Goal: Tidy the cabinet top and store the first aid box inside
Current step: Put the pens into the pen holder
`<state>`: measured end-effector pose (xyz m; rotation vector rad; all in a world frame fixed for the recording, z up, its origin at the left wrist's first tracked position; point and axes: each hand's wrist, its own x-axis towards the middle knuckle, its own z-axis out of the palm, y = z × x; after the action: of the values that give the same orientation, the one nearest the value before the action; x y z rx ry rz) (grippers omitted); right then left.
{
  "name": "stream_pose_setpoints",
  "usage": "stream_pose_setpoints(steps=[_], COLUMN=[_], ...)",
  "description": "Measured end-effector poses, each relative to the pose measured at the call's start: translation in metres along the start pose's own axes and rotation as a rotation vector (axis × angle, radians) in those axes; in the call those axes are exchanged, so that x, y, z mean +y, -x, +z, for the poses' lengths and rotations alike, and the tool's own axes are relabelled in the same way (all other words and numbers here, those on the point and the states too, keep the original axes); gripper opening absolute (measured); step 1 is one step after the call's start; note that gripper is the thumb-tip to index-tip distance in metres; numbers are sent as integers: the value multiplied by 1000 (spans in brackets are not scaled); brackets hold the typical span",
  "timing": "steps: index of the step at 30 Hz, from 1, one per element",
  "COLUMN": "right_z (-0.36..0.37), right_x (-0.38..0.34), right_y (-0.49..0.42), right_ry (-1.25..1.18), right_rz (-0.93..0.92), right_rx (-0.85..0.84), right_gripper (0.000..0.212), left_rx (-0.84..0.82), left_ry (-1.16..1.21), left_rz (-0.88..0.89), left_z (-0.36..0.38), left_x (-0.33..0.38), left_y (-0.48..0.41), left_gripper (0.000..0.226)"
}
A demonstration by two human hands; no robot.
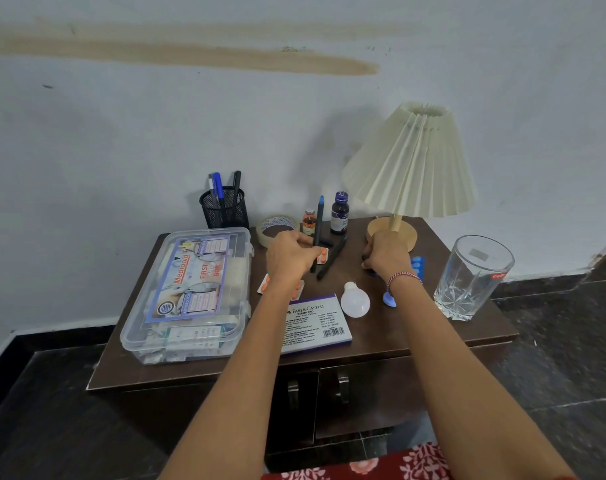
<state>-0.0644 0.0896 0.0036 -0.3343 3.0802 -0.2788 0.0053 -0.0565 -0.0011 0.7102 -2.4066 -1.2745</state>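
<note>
The clear plastic first aid box [187, 296] lies closed on the left of the dark wooden cabinet top [433, 337]. My left hand [289, 256] grips a black pen with a blue tip [318, 220], held nearly upright. Another black pen [332, 259] lies on the top beside it. My right hand [386, 254] is curled over something small and dark on the surface; what it holds is hidden. Orange pill strips [265, 284] lie under my left wrist. The cabinet doors [363, 396] below are closed.
A mesh pen holder [224, 209] stands at the back, with a tape roll [277, 226], two small bottles [339, 213] and a pleated lamp [410, 164]. A stamp pad box [315, 322], a white bulb [355, 299], blue objects [417, 263] and a glass [473, 277] occupy the right side.
</note>
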Motion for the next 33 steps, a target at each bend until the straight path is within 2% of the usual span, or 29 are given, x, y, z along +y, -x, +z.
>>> stream_pose_setpoints(steps=[3,7,10,12,14,19,25,33], right_z=[3,-3,-8,-10,-12,-13,-10,-9], right_x=[-5,-12,-20,-26,-31,-36,-42,-43], right_y=[4,4,4,7,8,7,6,5], right_ry=[-61,-293,-645,-915,-1051,-1273,-1433,-1338], right_rz=[12,-48,-140,-131,-120,-4,115,96], right_rx=[14,62,10,-69,-80,178,198,218], right_gripper=[33,28,30,30,29,27,32,33], left_rx=[13,49,57,64,64,69,83,77], left_ry=[-36,-121,-181,-233,-272,-341,-384,-424], left_rz=[39,88,106,121,130,139,146,151], left_z=[-2,-7,-12,-16,-19,-25,-27,-28], left_x=[-2,-5,-7,-8,-10,-13,-15,-17], left_y=[0,1,0,1,1,3,4,2], left_gripper=[22,23,22,20,20,21,25,27])
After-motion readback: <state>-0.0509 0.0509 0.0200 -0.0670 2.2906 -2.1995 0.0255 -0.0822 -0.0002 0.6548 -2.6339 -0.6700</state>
